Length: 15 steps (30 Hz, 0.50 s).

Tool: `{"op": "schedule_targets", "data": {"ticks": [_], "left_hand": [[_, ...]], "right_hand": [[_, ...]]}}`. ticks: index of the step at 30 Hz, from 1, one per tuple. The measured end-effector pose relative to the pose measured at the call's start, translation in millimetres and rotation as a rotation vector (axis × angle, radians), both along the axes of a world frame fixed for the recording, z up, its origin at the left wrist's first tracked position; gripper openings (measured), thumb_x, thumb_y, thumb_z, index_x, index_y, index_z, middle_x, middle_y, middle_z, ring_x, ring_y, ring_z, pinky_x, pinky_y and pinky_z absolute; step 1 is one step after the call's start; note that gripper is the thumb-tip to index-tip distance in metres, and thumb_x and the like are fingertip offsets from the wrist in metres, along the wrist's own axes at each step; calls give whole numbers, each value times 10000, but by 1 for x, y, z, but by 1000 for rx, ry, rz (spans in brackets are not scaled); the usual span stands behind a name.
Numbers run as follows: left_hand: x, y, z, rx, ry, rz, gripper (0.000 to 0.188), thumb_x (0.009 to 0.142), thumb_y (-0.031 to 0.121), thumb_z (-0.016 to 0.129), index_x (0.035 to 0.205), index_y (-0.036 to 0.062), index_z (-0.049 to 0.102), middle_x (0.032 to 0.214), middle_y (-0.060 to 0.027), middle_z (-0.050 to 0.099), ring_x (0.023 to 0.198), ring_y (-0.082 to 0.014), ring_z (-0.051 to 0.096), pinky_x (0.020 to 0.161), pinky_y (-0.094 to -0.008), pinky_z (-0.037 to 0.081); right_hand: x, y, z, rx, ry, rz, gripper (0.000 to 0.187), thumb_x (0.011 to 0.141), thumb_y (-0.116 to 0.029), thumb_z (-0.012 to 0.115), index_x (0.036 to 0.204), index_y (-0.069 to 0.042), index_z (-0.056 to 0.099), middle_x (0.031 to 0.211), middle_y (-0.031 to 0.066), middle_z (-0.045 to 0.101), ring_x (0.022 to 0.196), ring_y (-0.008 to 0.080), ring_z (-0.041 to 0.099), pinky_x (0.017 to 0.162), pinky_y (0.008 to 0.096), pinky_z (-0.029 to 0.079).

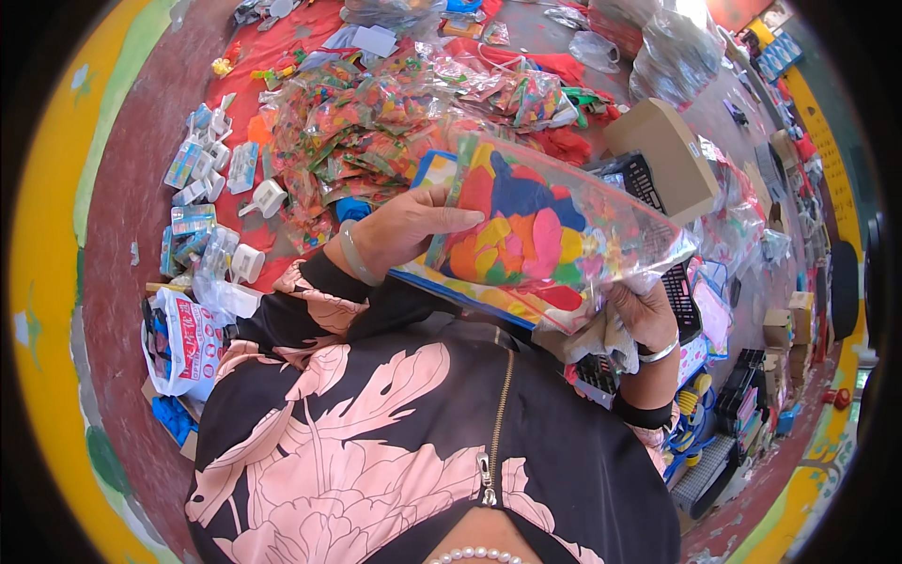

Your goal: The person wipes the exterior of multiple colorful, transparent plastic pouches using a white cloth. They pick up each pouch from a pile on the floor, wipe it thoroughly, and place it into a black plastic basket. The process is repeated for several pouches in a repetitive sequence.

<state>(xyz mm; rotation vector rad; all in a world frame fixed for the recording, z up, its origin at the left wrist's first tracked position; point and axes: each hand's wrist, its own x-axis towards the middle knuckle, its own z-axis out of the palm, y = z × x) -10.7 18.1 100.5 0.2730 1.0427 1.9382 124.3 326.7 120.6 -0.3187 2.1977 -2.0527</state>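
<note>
In front of my chest I hold a clear plastic bag (526, 230) full of flat, colourful pieces that look like uninflated balloons. My left hand (404, 230) grips its left edge, thumb laid on top and fingers mostly hidden beneath. At the lower right corner, my right hand (644, 315) is closed on the clear plastic. Under the bag is a flat blue, yellow and white item (470, 303), mostly covered; whether the left fingers hold it too, I cannot tell. A greyish cloth (601, 343) shows below the right hand.
Beyond my hands lies a big heap of similar colourful bags (376, 122) on red cloth. Small white devices and boxes (202, 160) sit to the left, above a white carrier bag (183, 343). To the right are a cardboard box (658, 155) and black crates (681, 296).
</note>
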Motion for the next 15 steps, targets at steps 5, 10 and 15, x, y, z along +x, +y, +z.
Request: {"op": "schedule_targets", "data": {"ticks": [5,10,15], "left_hand": [[-8,4,12,104,130,162,334,806,10,661,1126,13,564,1061,-61,625,956,-143,601,877,-287,473],[-5,11,19,136,17,224,325,793,-15,660,1103,9,565,1048,-77,625,967,-160,607,866,-312,489],[-7,9,18,179,-123,234,234,813,-7,637,1036,16,570,982,-63,632,924,-161,615,828,-327,506]], "right_hand": [[-5,-2,-24,-150,-182,-279,123,891,-27,575,1004,-3,618,813,12,604,713,100,568,631,248,471],[-8,-13,-14,-261,-302,-237,207,908,-22,529,1098,5,606,877,34,626,809,119,598,691,247,480],[-8,-12,-24,-391,-371,-331,265,914,-16,508,1167,6,585,987,42,626,904,112,576,767,251,459]]}}
